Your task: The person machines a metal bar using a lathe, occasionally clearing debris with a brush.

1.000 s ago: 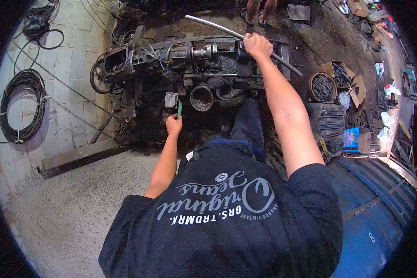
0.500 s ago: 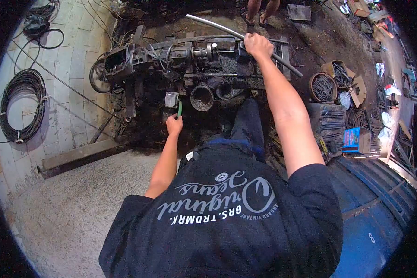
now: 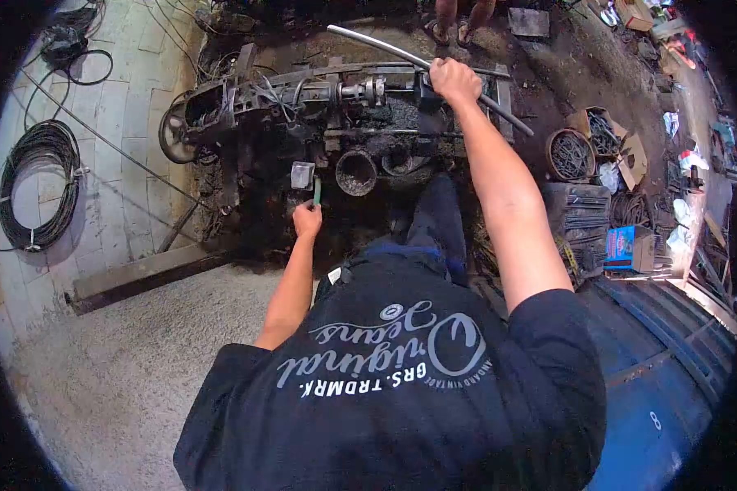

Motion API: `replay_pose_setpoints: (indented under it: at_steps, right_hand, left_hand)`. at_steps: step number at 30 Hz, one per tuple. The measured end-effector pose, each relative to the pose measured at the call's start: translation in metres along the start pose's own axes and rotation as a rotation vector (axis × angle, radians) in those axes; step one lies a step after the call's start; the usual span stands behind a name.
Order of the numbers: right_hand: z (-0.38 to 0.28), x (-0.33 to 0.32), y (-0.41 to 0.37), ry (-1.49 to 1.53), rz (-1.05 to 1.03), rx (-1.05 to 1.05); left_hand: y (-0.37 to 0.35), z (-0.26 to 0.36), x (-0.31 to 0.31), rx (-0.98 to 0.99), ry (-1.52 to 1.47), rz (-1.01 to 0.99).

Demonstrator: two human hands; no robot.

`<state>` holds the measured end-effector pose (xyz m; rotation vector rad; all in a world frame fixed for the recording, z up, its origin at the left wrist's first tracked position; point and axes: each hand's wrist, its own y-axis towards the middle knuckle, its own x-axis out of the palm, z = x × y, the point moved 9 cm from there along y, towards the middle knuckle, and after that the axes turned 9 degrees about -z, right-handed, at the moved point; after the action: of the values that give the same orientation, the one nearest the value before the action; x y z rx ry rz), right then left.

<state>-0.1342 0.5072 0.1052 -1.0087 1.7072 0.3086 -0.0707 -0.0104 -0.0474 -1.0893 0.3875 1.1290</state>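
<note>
My right hand (image 3: 456,80) is closed around a long metal rod (image 3: 382,47) that slants from upper left to lower right over the machine. The rod's left part is bright and its lower right end is dark. My left hand (image 3: 307,219) grips a slim green object (image 3: 317,190), perhaps a handle; its kind cannot be made out. A grey metal block (image 3: 302,175) sits just beyond that hand, close to the green object's top. Ahead lies a greasy machine (image 3: 336,92) with a round chuck-like part (image 3: 374,91) and a handwheel (image 3: 177,132) at its left.
An open round metal container (image 3: 356,173) stands below the machine. To the right are a basket of metal pieces (image 3: 571,155), a cardboard box (image 3: 591,119) and a blue box (image 3: 621,247). Coiled cable (image 3: 41,186) lies left. Another person's feet (image 3: 464,34) show beyond the machine.
Both my hands stay almost where they were, with the rod and the green object still held. The chuck-like part looks slightly different, and the other person's legs shifted a little.
</note>
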Motion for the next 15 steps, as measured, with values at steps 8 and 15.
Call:
replay_pose_setpoints:
  at_steps: [8, 15]
  right_hand:
    - [0.001, 0.002, 0.002, -0.014, -0.061, 0.050]
    - [-0.003, 0.003, 0.000, -0.022, -0.068, 0.049]
  left_hand:
    - [-0.002, -0.006, -0.001, -0.081, 0.008, 0.027]
    - [-0.001, -0.007, 0.000, -0.085, -0.003, 0.016]
